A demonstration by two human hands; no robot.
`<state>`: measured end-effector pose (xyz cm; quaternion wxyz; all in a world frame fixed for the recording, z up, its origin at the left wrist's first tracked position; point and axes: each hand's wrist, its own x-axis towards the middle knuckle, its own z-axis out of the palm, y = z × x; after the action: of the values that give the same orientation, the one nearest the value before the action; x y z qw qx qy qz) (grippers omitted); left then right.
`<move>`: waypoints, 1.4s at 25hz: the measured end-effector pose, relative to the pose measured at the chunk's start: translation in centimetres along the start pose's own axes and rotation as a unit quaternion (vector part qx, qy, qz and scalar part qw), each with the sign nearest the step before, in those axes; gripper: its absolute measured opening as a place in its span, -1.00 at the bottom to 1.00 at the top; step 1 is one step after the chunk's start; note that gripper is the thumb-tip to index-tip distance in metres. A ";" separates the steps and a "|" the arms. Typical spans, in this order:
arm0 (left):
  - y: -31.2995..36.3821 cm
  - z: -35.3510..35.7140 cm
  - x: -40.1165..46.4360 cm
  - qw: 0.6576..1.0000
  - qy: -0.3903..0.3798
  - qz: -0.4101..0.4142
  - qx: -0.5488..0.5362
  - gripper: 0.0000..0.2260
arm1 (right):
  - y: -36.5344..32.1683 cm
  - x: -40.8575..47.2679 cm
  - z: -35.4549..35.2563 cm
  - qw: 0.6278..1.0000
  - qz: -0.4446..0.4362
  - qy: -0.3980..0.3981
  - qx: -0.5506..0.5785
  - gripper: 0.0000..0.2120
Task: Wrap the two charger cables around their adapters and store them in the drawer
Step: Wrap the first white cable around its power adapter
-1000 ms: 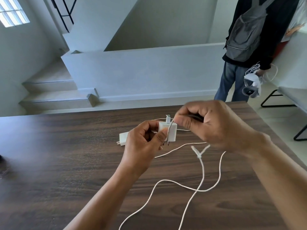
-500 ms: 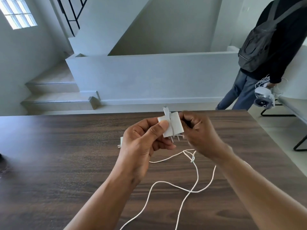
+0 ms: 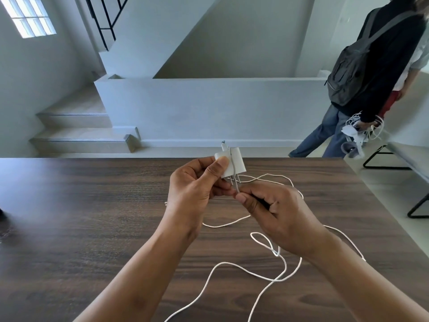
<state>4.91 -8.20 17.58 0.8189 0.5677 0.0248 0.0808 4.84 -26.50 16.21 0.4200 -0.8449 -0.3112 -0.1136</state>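
Note:
My left hand (image 3: 197,189) pinches a white charger adapter (image 3: 234,163) above the dark wooden table (image 3: 81,228), prongs pointing down. One strand of the white cable (image 3: 232,266) runs down over the adapter's face. Just below the prongs, my right hand (image 3: 276,217) pinches that cable between thumb and finger. The rest of the cable lies in loose loops on the table under and right of my hands. The second adapter is almost wholly hidden behind my left wrist. No drawer is in view.
A person with a grey backpack (image 3: 362,63) stands beyond the table's far right corner, holding a white device with cables (image 3: 357,133). A bench with black legs (image 3: 411,163) is at the right. Stairs (image 3: 76,126) rise behind the table at left.
My right hand has moved from behind the adapter down to below its prongs, drawing the cable over the adapter's face. The adapter has risen slightly. The loose loops have shifted on the table.

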 end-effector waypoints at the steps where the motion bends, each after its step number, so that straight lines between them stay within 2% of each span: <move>1: 0.1 0.0 0.0 1.000 0.001 -0.008 -0.003 -0.69 | -0.2 0.0 -0.1 1.000 -0.005 -0.003 -0.025 -0.74; 5: 0.1 -0.2 -0.2 0.999 0.014 -0.032 -0.003 -0.79 | -1.4 -0.1 -0.4 0.992 -0.038 -0.030 -0.120 -0.75; 9: -0.7 -1.1 -0.4 0.985 0.035 0.065 0.159 -0.90 | -3.7 0.1 -2.1 0.989 -0.023 -0.079 -0.123 -0.67; 13: -0.4 -1.7 -1.0 0.966 0.010 0.097 0.240 -0.90 | -5.7 2.6 -4.9 0.975 -0.064 -0.110 -0.180 -0.71; 16: 0.4 -1.6 -1.4 0.971 -0.019 0.075 0.228 -0.81 | -6.4 5.1 -6.0 0.965 -0.083 -0.136 -0.211 -0.77; 19: 1.0 -1.9 -1.9 0.975 -0.055 0.052 0.207 -0.89 | -6.4 7.0 -6.5 0.964 -0.077 -0.157 -0.201 -0.76; 25: 1.0 -2.7 -3.0 0.973 -0.083 0.032 0.213 -0.92 | -4.9 8.8 -6.2 0.978 -0.025 -0.188 -0.084 -0.65; 27: 1.2 -2.8 -3.5 0.975 -0.108 0.018 0.193 -0.91 | -3.7 9.0 -5.7 0.984 -0.005 -0.180 -0.008 -0.61; 29: 1.4 -2.9 -3.9 0.980 -0.127 0.007 0.154 -0.81 | -2.4 8.6 -4.5 0.978 0.044 -0.176 0.101 -0.54; 31: 1.4 -2.9 -4.1 0.986 -0.117 0.009 0.117 -0.72 | -1.0 7.5 -2.5 0.959 0.097 -0.157 0.213 -0.49; 33: 1.5 -2.8 -4.0 0.993 -0.088 0.012 0.077 -0.66 | 0.2 5.9 -0.3 0.945 0.128 -0.118 0.276 -0.55; 35: 1.8 -2.7 -3.8 0.997 -0.051 0.021 0.044 -0.74 | 1.0 3.9 1.4 0.938 0.149 -0.083 0.302 -0.62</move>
<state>0.64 -5.70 18.15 0.7915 0.6069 -0.0256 0.0673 8.34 -24.20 16.50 0.6402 -0.7213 -0.2356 0.1201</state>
